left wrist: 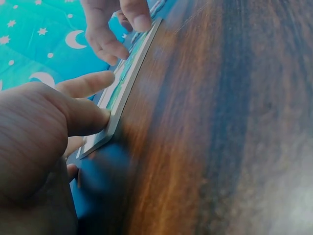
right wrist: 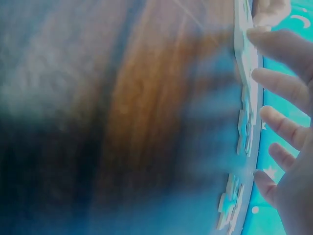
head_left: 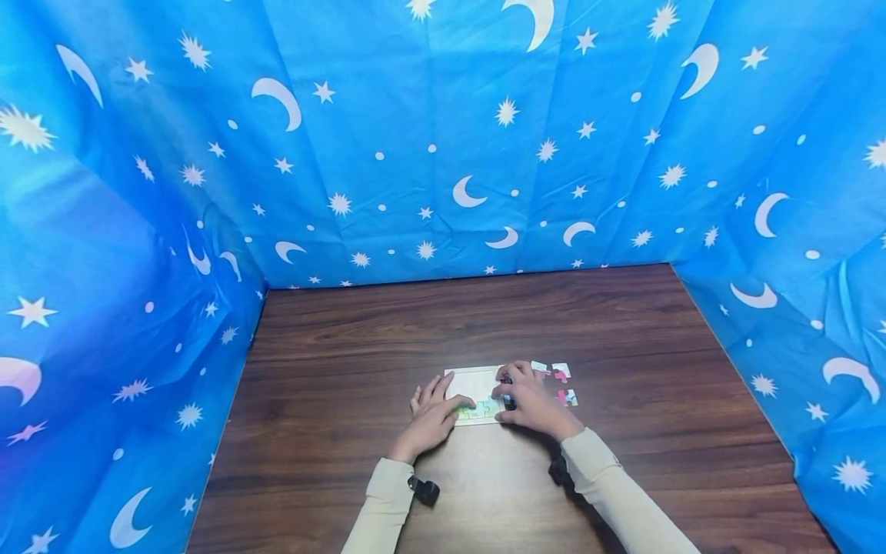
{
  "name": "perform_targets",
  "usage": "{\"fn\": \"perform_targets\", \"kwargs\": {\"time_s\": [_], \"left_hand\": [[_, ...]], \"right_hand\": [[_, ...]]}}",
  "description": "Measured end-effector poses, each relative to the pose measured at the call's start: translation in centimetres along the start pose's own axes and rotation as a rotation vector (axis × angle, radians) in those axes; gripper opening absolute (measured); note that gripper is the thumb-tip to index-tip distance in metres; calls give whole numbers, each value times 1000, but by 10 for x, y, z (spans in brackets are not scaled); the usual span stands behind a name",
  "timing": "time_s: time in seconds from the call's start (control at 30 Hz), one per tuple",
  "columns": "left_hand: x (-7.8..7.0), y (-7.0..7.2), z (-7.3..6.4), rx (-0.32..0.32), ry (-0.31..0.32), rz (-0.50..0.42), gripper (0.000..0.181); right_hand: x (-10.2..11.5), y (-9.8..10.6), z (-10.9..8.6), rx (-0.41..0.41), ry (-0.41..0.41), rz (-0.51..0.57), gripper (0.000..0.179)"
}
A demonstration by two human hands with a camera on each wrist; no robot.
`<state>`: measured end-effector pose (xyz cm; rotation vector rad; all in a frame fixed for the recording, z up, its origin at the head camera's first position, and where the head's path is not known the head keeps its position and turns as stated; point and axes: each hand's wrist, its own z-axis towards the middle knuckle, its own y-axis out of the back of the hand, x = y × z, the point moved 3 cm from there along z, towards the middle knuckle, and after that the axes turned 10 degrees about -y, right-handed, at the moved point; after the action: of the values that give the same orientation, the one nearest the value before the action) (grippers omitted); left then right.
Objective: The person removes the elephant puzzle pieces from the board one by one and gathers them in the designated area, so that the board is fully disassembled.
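A small jigsaw puzzle in a shallow pale tray (head_left: 473, 375) lies on the table, with green-tinted pieces (head_left: 482, 409) fitted along its near side. My left hand (head_left: 429, 419) rests at the tray's left end, thumb and forefinger reaching over the near left corner. In the left wrist view the left thumb (left wrist: 93, 116) presses on the tray's rim (left wrist: 128, 81). My right hand (head_left: 531, 404) spreads over the tray's right end, covering dark pieces there. Its fingers (right wrist: 281, 85) are extended and apart in the right wrist view, fingertips right at the tray and pieces.
Several loose puzzle pieces (head_left: 561, 372) lie on the table to the right of the tray, beside the right hand; another piece (head_left: 569, 398) lies nearer. The dark wood table (head_left: 346, 338) is enclosed by blue star-and-moon cloth (head_left: 388, 192) at the back and sides.
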<state>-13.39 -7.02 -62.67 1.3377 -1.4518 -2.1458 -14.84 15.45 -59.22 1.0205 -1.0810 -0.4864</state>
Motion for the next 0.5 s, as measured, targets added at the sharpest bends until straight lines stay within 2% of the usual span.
{"fn": "perform_targets", "kwargs": {"time_s": [0.33,0.5], "left_hand": [[-1,-1,0,-6,22,5,34],[-3,-1,1,-27,30,22,33]], "right_hand": [[1,-3,0,-24,-17,4,19],[2,-2,-1,-27,-22,-2,24]]}}
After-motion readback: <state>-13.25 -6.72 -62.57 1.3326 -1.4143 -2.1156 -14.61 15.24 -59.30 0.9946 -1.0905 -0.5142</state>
